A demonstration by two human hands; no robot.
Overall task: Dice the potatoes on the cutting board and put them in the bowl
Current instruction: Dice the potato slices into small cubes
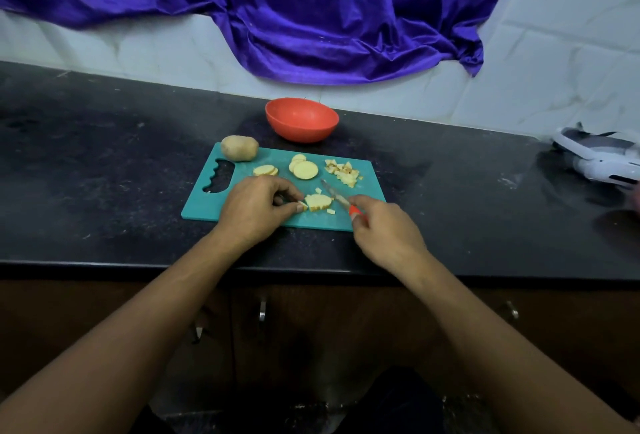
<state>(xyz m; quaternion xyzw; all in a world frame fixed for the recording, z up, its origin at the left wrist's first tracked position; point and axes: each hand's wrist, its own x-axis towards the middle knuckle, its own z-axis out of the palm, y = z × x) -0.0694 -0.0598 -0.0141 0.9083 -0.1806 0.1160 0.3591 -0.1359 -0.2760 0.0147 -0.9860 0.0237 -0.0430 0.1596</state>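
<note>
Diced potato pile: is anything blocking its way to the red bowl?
Nothing visible. The diced pile lies at the cutting board's far right; the bowl stands just beyond, with only board and counter between them.

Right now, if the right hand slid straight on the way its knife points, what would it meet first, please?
Probably the large round potato slice, just beyond the tip of the knife the right hand holds; the diced pile lies right of that line. How high the blade sits is unclear.

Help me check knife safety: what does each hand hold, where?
Right hand grips knife by its red handle; left hand pinches potato slice at its left edge.
</note>
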